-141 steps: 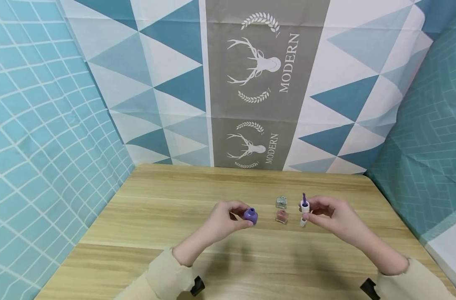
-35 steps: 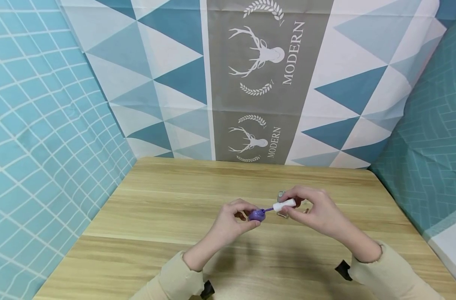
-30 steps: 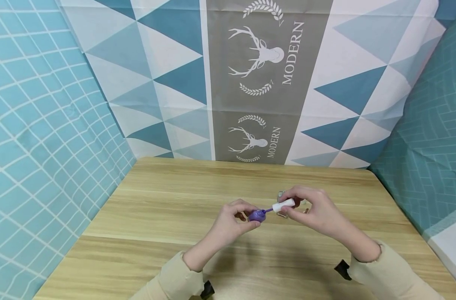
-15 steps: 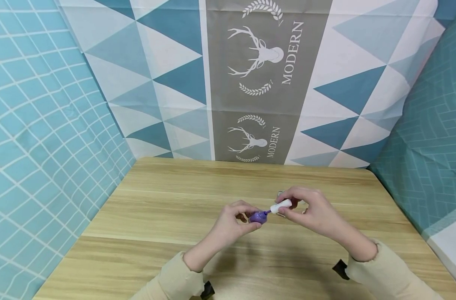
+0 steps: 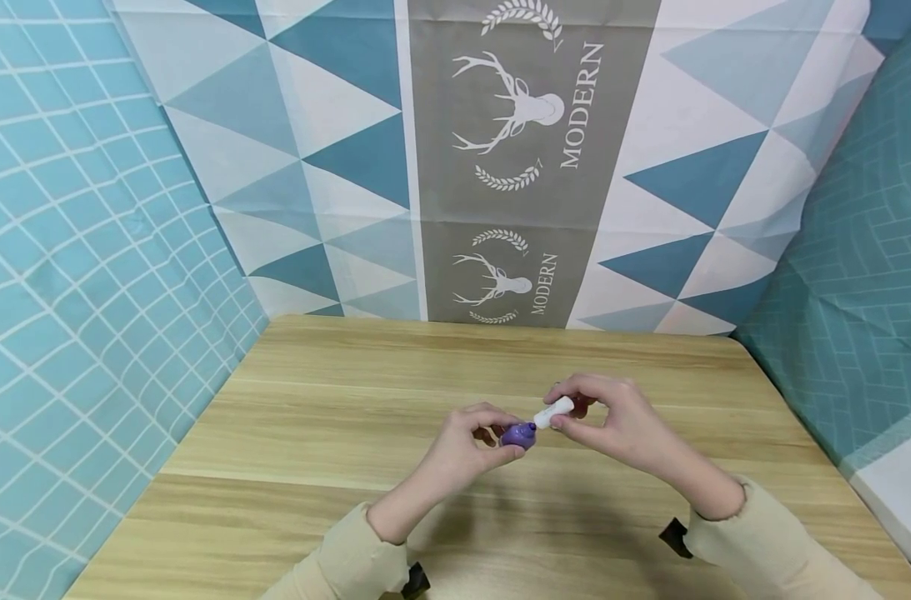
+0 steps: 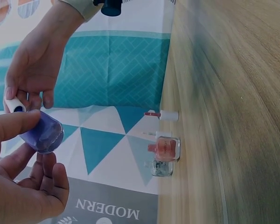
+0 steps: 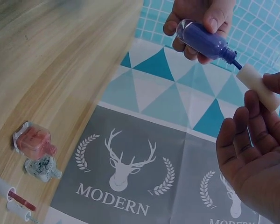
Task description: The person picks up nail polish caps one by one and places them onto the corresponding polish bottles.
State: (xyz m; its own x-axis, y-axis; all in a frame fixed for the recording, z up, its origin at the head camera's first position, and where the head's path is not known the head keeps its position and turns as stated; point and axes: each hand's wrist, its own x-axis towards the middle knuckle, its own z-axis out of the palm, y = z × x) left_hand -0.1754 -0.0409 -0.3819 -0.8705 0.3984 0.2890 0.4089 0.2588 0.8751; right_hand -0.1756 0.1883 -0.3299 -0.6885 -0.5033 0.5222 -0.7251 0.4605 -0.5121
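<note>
As I watch from afar, the left hand [image 5: 470, 440] grips a purple bottle [image 7: 199, 39], neck tilted toward the right hand [image 5: 613, 418]. That one pinches a white cap [image 7: 259, 87], whose brush stem [image 7: 237, 65] reaches the bottle's mouth. Below the right hand, I see a pink bottle [image 7: 33, 141] and a glittery bottle [image 7: 42, 168] on the desk [image 5: 335, 450].

On the wooden bench [image 5: 350, 354], an uncapped pink bottle [image 7: 32, 141] stood beside a glittery bottle [image 7: 42, 169], near two upright white brush caps [image 7: 0, 185]. Deer-printed cloth [image 5: 455, 200] hung behind, blue gridded cloth [image 5: 65, 283] at left.
</note>
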